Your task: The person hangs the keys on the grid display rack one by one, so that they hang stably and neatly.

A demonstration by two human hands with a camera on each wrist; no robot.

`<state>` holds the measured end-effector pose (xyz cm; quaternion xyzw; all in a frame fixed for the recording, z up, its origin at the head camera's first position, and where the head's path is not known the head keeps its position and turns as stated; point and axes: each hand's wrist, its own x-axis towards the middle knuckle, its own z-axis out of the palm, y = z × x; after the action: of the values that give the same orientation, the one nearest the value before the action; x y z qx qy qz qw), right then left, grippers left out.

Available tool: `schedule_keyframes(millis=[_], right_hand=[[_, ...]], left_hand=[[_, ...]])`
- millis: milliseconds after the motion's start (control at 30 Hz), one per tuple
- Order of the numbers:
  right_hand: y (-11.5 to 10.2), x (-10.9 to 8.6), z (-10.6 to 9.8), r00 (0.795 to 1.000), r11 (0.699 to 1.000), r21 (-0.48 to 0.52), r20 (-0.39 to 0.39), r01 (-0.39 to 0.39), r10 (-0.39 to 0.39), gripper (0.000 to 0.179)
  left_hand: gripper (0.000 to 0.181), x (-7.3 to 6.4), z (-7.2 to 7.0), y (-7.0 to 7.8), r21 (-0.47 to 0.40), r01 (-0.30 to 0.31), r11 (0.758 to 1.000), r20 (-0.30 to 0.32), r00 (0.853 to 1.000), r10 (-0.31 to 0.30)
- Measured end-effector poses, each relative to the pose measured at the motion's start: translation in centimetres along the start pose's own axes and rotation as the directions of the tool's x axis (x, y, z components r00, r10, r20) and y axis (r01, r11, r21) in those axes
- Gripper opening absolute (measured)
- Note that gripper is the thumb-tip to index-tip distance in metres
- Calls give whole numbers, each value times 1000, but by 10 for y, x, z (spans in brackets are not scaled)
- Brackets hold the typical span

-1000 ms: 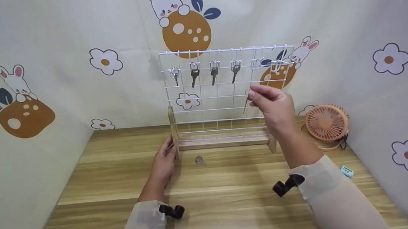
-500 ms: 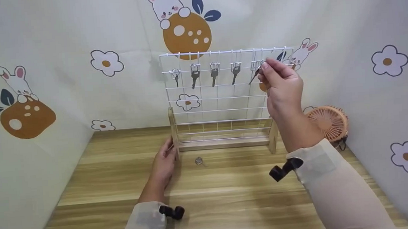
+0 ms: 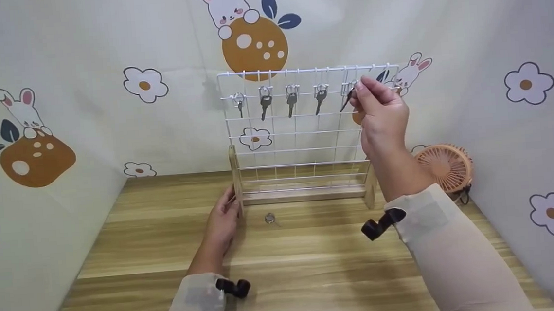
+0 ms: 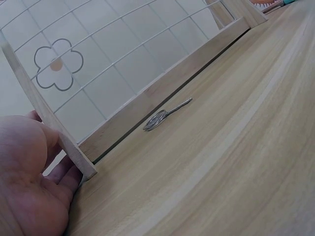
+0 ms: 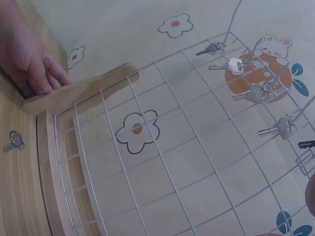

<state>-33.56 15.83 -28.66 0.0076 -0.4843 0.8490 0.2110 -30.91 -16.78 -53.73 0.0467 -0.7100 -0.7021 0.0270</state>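
Observation:
My right hand [image 3: 384, 114] pinches a dark key [image 3: 348, 100] at the upper right of a white wire grid rack, in front of a hook. The fingertips hide the key's head, so I cannot tell whether its ring is on the hook. To the left, several keys [image 3: 265, 105] hang from hooks in a row. My left hand [image 3: 223, 222] holds the rack's left wooden leg [image 4: 69, 140] low down, fingers round its back. One more key with a ring [image 4: 156, 119] lies on the table before the rack, also seen in the right wrist view.
An orange fan [image 3: 443, 168] stands to the right of the rack, partly behind my right forearm. The wood-grain table [image 3: 286, 281] stretches in front of the rack. A patterned curtain [image 3: 172, 128] hangs behind and along both sides.
My right hand has risen with the key from mid-grid to the hook at upper right, and shifted slightly over the last half second. The left hand stays in place.

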Motion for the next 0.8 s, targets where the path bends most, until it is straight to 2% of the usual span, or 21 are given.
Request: schedule_keyframes(millis=[233, 400, 567, 667, 800], right_hand=[[19, 4, -9, 1000, 1000, -10, 4, -9, 9, 20], [38, 0, -18, 1000, 998, -65, 6, -9, 10, 19], [59, -12, -26, 999, 993, -122, 36, 5, 0, 19], [72, -23, -26, 997, 981, -194, 80, 19, -3, 20], [95, -38, -24, 990, 971, -237, 133, -21, 54, 24]], left_hand=[[54, -2, -2, 0, 2, 0, 1000, 17, 1000, 0], [54, -3, -2, 0, 25, -16, 1000, 29, 999, 16], [54, -1, -1, -2, 15, -18, 1000, 27, 999, 18], [54, 0, 0, -2, 21, -19, 1000, 14, 1000, 18], [53, -1, -1, -1, 35, -11, 999, -2, 1000, 11]])
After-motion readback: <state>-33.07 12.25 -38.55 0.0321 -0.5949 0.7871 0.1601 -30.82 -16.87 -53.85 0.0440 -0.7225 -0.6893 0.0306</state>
